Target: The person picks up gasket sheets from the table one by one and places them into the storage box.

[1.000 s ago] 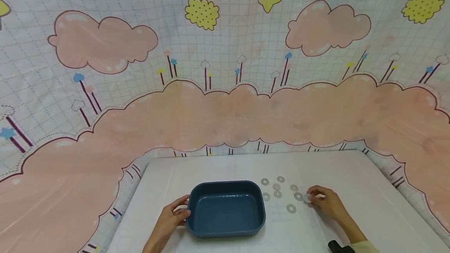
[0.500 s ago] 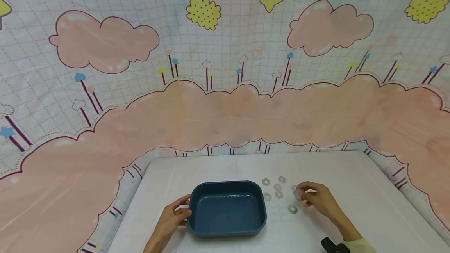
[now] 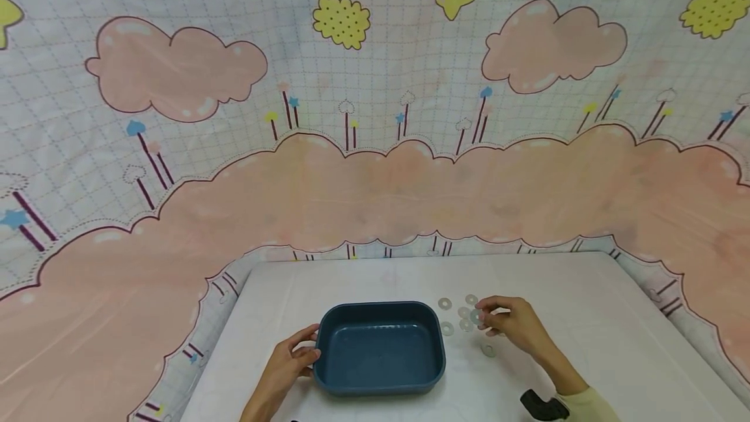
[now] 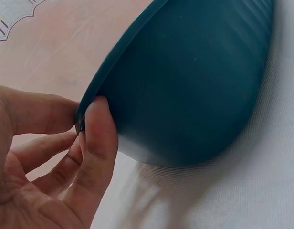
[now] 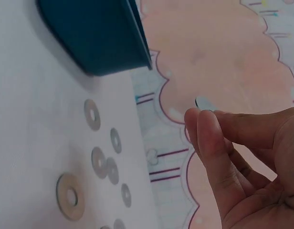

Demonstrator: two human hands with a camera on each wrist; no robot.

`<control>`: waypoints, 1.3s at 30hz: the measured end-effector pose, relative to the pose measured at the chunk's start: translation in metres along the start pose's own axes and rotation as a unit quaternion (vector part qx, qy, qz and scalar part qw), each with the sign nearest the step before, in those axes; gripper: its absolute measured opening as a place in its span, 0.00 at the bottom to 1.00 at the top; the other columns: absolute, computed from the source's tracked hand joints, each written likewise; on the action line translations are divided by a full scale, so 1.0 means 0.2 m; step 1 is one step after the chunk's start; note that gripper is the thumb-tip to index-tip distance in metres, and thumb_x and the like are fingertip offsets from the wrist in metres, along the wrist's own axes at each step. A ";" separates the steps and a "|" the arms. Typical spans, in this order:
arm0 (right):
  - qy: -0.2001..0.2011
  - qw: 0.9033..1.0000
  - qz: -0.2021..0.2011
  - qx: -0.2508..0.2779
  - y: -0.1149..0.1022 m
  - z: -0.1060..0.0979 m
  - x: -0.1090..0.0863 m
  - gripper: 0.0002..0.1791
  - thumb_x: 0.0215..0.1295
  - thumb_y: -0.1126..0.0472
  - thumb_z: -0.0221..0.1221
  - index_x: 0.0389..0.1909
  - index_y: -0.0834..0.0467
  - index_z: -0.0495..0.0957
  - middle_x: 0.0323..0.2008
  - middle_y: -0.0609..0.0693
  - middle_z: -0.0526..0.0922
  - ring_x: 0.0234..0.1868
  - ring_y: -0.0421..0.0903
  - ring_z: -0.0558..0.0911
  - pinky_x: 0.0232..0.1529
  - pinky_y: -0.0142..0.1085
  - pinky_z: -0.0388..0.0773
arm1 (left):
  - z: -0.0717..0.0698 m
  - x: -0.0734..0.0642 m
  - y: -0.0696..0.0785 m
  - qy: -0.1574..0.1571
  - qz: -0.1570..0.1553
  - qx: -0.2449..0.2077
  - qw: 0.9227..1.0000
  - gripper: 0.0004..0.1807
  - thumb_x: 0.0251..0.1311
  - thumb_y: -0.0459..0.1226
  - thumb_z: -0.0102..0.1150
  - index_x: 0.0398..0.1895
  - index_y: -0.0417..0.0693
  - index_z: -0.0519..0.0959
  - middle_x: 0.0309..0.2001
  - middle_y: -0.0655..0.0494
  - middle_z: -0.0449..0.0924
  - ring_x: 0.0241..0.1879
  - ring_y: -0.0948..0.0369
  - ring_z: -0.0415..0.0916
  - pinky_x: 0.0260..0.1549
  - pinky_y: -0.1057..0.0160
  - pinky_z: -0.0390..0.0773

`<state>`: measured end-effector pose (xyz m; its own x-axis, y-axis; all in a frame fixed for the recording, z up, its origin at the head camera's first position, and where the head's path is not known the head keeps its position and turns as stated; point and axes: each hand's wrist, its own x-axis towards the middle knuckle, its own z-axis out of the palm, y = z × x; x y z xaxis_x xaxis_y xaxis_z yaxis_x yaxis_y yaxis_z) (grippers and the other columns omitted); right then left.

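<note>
A dark blue rectangular plastic tub (image 3: 379,391) stands on the white table. My left hand (image 3: 288,358) pinches its left rim between thumb and fingers, as the left wrist view shows at the tub's edge (image 4: 185,86). My right hand (image 3: 518,325) is to the right of the tub, above the table. Between its thumb and fingertips it pinches a flat metal washer (image 5: 203,103), mostly covered by the fingers. Several more washers lie flat on the table near this hand, among them a larger washer (image 5: 69,196) and one closest to the tub (image 3: 447,329).
The white tabletop (image 3: 328,279) extends behind and on both sides of the tub. A patterned cloth (image 3: 375,194) with clouds and stars hangs behind it. On the right wrist sits a black device (image 3: 543,406), beside a pale yellow sleeve (image 3: 588,404).
My right hand has risen off the table with the washer and moved left, over the other washers. The left hand keeps its hold on the tub, which stays in place.
</note>
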<state>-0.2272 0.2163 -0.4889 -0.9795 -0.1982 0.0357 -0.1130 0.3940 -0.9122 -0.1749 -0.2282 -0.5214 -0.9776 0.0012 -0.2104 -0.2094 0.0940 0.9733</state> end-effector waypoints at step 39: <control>-0.027 0.989 0.018 0.148 -0.31 0.45 0.15 0.14 0.64 0.67 0.61 0.49 0.68 0.80 0.42 0.61 0.83 0.35 0.48 0.89 0.37 0.33 0.84 | 0.00 0.00 0.00 0.010 -0.004 0.004 1.000 0.32 0.59 0.29 0.60 0.68 0.37 0.68 0.57 0.43 0.69 0.37 0.64 0.77 0.27 0.64 0.78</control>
<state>-0.2346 0.1054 -0.4669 -0.9709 -0.2391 -0.0124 -0.0179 0.1239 -0.9921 -0.1743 -0.2272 -0.5214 -0.9762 -0.0190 -0.2160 -0.2168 0.1025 0.9708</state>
